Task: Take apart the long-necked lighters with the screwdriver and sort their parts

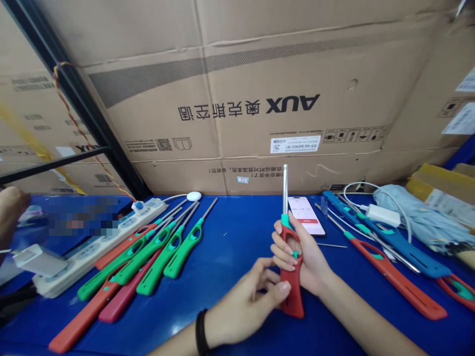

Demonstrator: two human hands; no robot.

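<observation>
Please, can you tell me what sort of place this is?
Probably a factory or packing workbench: rows of red and green plastic long-nosed lighters on a blue table, a white power strip, and large brown cardboard cartons stacked behind.
</observation>
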